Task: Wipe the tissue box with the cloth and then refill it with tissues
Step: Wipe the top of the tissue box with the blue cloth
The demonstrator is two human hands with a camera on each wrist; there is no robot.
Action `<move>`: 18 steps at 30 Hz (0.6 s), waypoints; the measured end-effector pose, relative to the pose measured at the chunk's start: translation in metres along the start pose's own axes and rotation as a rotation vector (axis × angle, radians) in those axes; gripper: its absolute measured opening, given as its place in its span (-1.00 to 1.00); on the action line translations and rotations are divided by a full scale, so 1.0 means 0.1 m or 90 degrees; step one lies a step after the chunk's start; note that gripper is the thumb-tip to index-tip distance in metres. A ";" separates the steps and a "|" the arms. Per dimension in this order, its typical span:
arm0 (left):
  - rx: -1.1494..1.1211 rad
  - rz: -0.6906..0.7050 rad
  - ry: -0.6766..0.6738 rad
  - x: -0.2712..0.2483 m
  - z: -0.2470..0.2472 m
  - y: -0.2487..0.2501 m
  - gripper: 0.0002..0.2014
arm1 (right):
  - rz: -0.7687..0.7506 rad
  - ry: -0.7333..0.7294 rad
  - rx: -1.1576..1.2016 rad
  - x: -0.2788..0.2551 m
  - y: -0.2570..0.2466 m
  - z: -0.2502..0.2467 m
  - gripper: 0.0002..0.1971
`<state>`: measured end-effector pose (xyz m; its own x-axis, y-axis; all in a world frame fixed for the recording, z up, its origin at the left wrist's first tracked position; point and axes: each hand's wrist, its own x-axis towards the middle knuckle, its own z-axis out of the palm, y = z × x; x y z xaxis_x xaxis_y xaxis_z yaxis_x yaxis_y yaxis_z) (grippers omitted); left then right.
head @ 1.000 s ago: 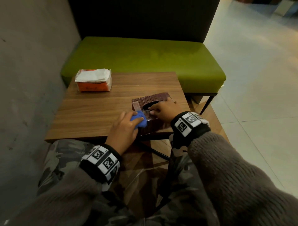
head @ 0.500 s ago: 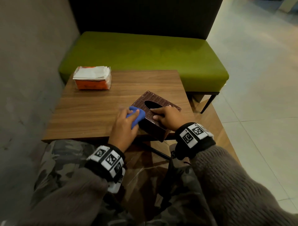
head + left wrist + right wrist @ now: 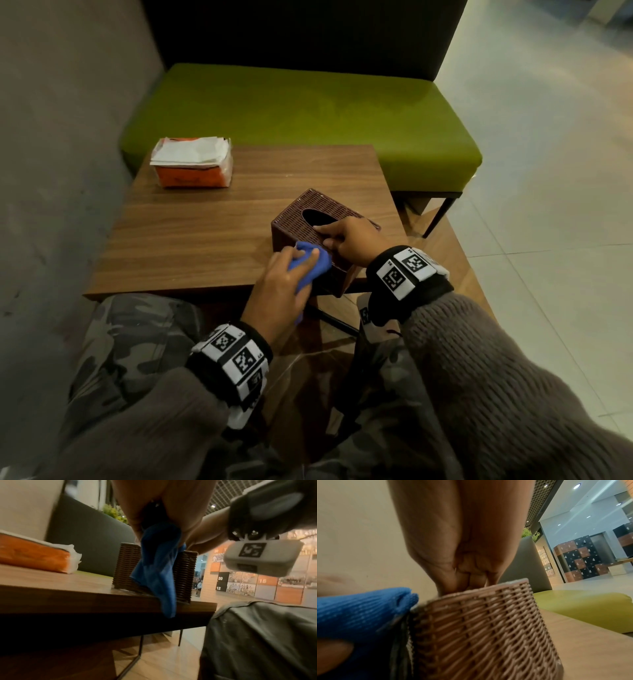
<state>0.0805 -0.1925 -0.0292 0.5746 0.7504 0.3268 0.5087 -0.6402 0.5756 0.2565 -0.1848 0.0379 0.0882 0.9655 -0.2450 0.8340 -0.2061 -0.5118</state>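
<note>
Left hand [image 3: 278, 289] gripped blue cloth [image 3: 310, 262] against tissue box [image 3: 294, 219] near corner, at bench [image 3: 205, 240] front edge. Right hand [image 3: 352, 240] pressed box top, fingers probably curled. Tissue pack [image 3: 191, 168] sat far-left.

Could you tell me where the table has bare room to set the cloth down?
Bare wood lies between the tissue pack and the tissue box, and along the table's left edge. The near right corner is crowded: box, left hand with cloth, right hand.

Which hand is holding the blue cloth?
The left hand grips the blue cloth against the woven tissue box. The right hand holds no cloth; it rests on the box's top.
</note>
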 end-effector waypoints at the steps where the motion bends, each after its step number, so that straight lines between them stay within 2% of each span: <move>1: 0.000 0.006 -0.006 0.03 -0.04 -0.04 -0.44 | 0.001 -0.002 -0.010 0.01 -0.01 -0.02 -0.61; 4: 0.014 -0.103 0.045 0.29 -0.13 -0.25 -0.48 | 0.005 0.003 -0.019 0.02 -0.03 -0.01 -0.60; 6: 0.019 -0.134 0.059 0.32 -0.14 -0.23 -0.49 | 0.005 0.007 -0.020 0.02 -0.04 0.00 -0.60; 7: 0.020 -0.121 0.042 0.27 -0.13 -0.15 -0.48 | 0.003 0.008 -0.016 0.02 -0.04 -0.01 -0.60; 10: 0.026 0.005 -0.029 -0.05 -0.04 0.16 -0.42 | 0.009 0.003 0.002 0.05 -0.04 -0.01 -0.60; 12: 0.018 0.037 -0.035 -0.09 -0.03 0.16 -0.43 | 0.009 0.002 0.005 0.06 -0.05 -0.01 -0.60; 16: -0.017 -0.117 0.047 0.10 -0.06 0.01 -0.48 | 0.010 0.003 0.005 0.05 -0.05 0.00 -0.60; 18: -0.013 -0.111 0.049 0.06 -0.02 0.11 -0.47 | 0.014 0.005 0.009 0.06 -0.04 0.00 -0.60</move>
<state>0.0882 -0.1949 -0.0193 0.4274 0.8607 0.2768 0.5832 -0.4964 0.6430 0.2537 -0.1786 0.0390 0.1105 0.9621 -0.2494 0.8240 -0.2290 -0.5183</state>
